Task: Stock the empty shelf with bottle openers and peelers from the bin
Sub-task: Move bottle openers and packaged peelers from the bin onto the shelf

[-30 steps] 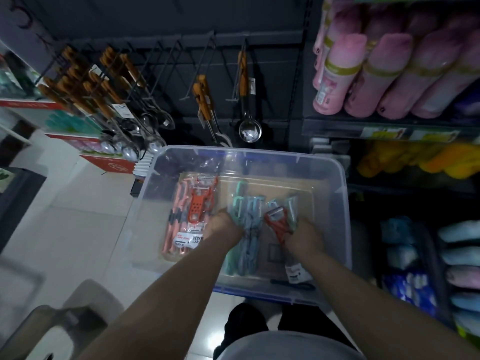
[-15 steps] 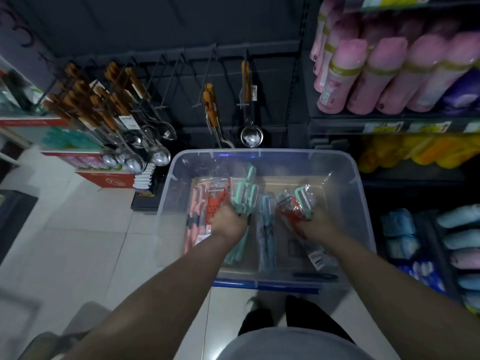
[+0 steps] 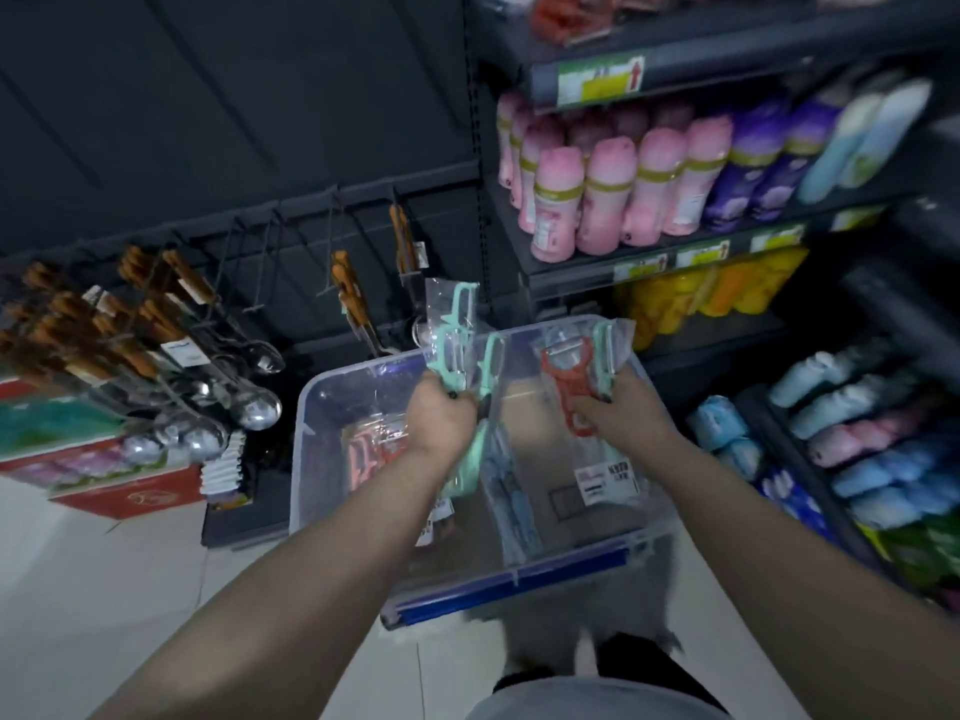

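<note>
Head view: mint peelers (image 3: 457, 337) are held bunched in the left hand's (image 3: 441, 414) curled fingers, above the bin (image 3: 304, 439) at 6 o'clock. A red peeler (image 3: 569, 379) and another pack are pinched by the right hand (image 3: 621, 407). More packs lie in the bin. The peg rail (image 3: 311, 199) at 11 o'clock is judged the target. Packs are best hung singly, with bags kept unsnagged.

Dim store light, motion blur throughout, wide-angle bending at edges, soft focus
</note>
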A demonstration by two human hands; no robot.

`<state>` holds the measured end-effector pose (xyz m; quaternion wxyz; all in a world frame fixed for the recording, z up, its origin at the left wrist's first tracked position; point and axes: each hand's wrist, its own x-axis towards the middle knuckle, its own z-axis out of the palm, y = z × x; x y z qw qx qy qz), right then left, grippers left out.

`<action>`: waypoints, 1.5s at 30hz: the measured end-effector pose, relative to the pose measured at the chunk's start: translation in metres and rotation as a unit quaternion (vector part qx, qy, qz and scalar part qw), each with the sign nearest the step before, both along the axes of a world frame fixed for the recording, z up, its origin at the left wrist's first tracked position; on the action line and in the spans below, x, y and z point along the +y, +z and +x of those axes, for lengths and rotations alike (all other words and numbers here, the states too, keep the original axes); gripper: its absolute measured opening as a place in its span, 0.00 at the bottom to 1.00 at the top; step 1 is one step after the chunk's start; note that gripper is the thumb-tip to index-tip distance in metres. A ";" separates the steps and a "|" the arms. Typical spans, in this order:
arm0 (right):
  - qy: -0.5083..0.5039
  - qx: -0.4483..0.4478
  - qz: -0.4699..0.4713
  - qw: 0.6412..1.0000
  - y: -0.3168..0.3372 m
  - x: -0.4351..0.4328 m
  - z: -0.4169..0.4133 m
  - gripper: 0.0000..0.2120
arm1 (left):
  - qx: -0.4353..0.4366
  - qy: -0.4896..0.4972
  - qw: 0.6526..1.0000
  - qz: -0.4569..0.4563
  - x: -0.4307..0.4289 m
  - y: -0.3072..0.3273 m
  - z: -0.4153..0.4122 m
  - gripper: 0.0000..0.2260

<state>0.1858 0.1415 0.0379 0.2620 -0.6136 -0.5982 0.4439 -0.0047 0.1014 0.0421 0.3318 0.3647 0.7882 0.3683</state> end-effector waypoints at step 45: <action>-0.660 -0.048 -0.036 0.748 0.102 -0.260 0.755 0.21 | -0.044 -0.670 0.741 -0.028 -0.079 0.071 0.899 0.18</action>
